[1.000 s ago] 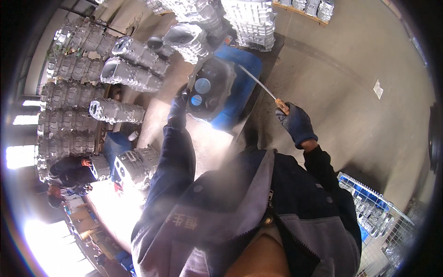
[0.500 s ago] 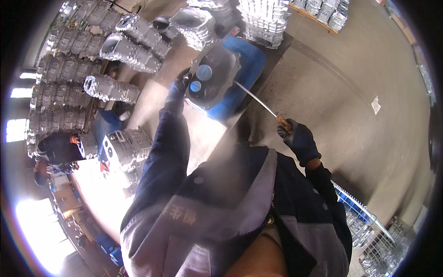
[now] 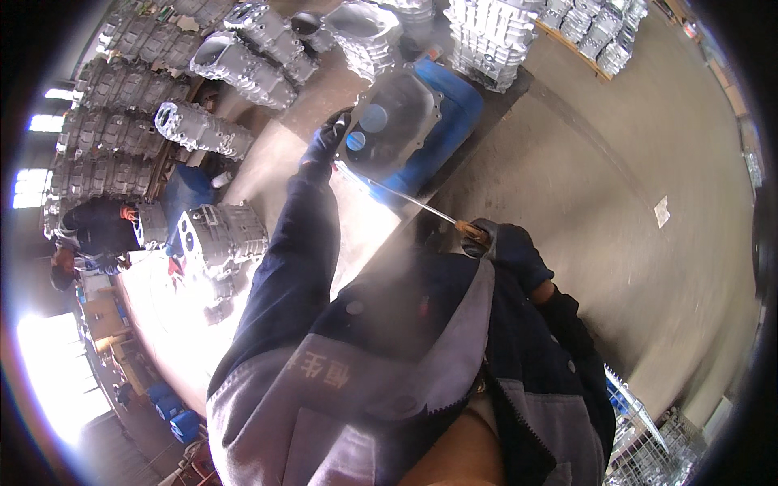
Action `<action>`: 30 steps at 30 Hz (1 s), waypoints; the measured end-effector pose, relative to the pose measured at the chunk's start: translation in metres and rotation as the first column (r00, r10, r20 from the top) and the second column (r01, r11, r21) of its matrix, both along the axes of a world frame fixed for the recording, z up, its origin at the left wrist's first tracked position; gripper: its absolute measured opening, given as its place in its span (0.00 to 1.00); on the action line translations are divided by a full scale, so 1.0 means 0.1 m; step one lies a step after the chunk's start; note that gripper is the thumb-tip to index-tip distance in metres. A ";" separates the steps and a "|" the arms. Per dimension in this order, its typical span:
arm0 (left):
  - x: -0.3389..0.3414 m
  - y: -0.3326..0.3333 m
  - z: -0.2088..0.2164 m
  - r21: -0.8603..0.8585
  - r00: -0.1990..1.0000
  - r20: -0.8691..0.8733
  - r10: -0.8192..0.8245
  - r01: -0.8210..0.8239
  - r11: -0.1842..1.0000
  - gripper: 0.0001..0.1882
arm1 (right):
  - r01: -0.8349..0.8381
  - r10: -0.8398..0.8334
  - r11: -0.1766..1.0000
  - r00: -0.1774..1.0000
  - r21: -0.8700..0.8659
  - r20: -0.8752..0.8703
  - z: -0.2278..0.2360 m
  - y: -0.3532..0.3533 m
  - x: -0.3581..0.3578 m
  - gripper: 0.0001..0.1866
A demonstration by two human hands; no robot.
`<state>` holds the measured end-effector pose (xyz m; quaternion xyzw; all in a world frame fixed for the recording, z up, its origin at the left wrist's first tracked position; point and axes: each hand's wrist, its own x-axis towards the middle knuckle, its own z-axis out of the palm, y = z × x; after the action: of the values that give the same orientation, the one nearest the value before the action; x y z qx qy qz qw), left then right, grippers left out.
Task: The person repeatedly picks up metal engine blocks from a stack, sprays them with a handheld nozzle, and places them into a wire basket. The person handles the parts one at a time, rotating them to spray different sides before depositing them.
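A grey cast-metal gearbox housing (image 3: 401,113), wide and open-faced with two round holes, rests against a blue plastic drum (image 3: 462,101). Dark-gloved, my left hand (image 3: 328,136) grips the housing's left rim, its fingers curled over the edge. My right hand (image 3: 510,249), also gloved, is closed around the wooden handle of a long, thin metal-shafted tool (image 3: 409,198). The shaft slants up and left, and its far end lies at the near-left edge of the housing, close to my left hand. Whether the tip touches the metal cannot be made out.
Several similar castings (image 3: 243,73) stand at the upper left, with a tall stack (image 3: 490,40) behind the drum. Another housing (image 3: 223,239) sits on the bright surface at left, near a person (image 3: 101,227) bending over. A wire cage (image 3: 640,421) is at the lower right.
My right hand has moved left, bringing the tool's far end from the housing's right side to its near-left edge. My left hand keeps its grip on the rim. The whole view has shifted slightly.
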<state>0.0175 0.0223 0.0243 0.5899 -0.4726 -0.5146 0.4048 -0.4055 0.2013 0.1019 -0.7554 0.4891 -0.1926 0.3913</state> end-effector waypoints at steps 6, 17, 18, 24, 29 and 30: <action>-0.11 0.21 0.28 -0.057 0.999 -0.012 -0.039 0.038 0.998 0.28 | 0.102 -0.104 0.994 0.993 -0.028 -0.063 0.02 -0.48 0.26 0.19; -0.06 0.03 0.11 -0.066 0.999 -0.012 -0.050 0.049 0.997 0.29 | 0.196 -0.150 0.976 0.922 0.096 -0.358 0.10 -0.58 0.24 0.20; -0.06 -0.02 0.07 -0.078 0.997 0.039 -0.062 0.065 0.995 0.29 | 0.050 -0.005 0.984 0.968 0.173 -0.251 0.08 -0.56 0.30 0.22; -0.19 -0.27 0.01 -0.147 0.898 0.433 -0.074 0.151 0.977 0.39 | 0.427 -0.403 0.883 0.903 0.197 -0.152 -0.04 -0.92 0.67 0.25; -0.42 -0.15 0.01 -0.252 0.840 0.542 0.041 0.116 0.961 0.35 | 0.095 -0.063 0.917 0.994 0.388 -0.094 -0.04 -0.86 0.54 0.32; -0.44 -0.14 0.02 -0.222 0.833 0.553 0.018 0.126 0.967 0.35 | 0.166 -0.243 0.881 0.962 0.443 0.121 -0.07 -0.87 0.47 0.33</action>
<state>-0.0265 0.0079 0.0268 0.6437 -0.6463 -0.2708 0.3076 -0.3581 0.1142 0.0950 -0.5752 0.5606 -0.1857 0.5659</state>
